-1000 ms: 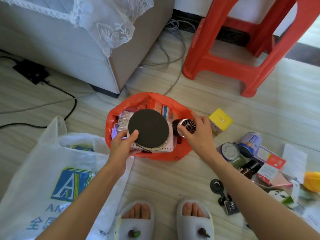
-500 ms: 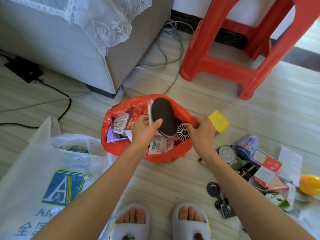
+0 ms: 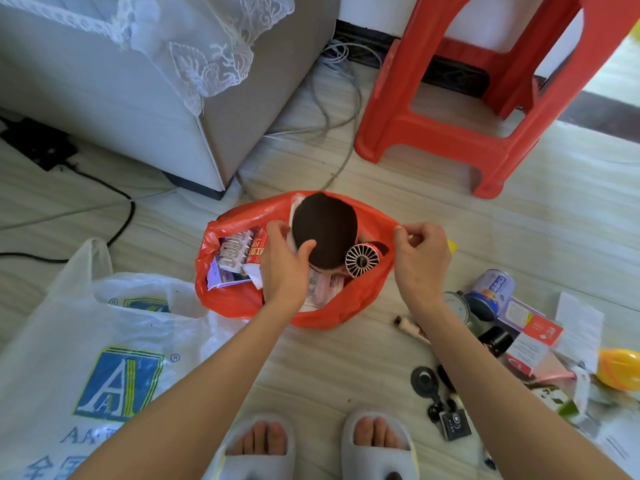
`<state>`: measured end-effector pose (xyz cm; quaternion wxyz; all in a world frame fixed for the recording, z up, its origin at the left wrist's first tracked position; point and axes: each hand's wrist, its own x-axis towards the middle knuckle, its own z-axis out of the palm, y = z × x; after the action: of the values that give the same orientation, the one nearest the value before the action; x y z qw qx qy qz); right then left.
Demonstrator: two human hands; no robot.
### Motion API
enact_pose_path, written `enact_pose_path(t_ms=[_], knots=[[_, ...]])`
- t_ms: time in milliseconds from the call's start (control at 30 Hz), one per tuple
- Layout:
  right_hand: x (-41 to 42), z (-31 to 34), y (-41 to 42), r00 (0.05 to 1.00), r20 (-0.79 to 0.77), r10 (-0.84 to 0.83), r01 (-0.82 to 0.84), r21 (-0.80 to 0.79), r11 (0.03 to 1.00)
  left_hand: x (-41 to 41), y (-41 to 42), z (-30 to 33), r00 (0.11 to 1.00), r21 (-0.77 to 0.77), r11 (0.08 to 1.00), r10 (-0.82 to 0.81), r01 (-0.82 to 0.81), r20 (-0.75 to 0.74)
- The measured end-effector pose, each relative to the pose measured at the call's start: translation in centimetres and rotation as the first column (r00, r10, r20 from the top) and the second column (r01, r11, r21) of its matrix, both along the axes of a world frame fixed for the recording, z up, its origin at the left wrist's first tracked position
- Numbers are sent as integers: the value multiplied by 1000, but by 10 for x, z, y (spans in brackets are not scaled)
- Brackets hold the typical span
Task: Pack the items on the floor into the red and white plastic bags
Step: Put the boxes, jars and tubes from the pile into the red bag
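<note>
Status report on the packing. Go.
Left hand grips dark round pad in red bag. Right hand pinches bag rim. Cans, boxes unpacked on floor.

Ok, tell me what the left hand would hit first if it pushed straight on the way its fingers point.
The left hand points away from the person, into the red plastic bag. It already grips the dark round pad, so that pad comes first, then probably the bag's far wall; depth is unclear.
</note>
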<state>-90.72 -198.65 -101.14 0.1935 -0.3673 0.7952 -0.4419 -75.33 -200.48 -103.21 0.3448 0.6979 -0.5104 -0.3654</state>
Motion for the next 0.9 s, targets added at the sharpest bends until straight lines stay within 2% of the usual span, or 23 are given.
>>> enact_pose_path(t_ms=[233,300,467,533,633,733,833,900], knots=[[0,1,0,1000,12,29,-29,6,1000,0,-6,1,991,10,1000,-21,20,130],[1,1,-3,998,3,55,-55,21,998,2,-8,3,994,27,999,-27,24,109],[3,-6,-16,970,-148,194,-174,137,975,-4,6,5,990,-99,988,-111,120,91],[0,-4,-26,934,-197,299,-246,252,936,-4,5,1,991,-112,987,-106,114,81],[-5,7,-43,791,-325,518,-359,439,824,11,-7,-8,985,-56,988,-138,144,105],[-1,18,-61,685,-383,620,-390,527,756,24,-15,-20,962,-11,976,-210,216,177],[9,19,-73,649,-378,660,-411,556,722,25,-14,-25,946,2,965,-259,264,196],[14,14,-74,689,-367,625,-424,496,758,27,-15,-26,935,43,960,-279,276,219]])
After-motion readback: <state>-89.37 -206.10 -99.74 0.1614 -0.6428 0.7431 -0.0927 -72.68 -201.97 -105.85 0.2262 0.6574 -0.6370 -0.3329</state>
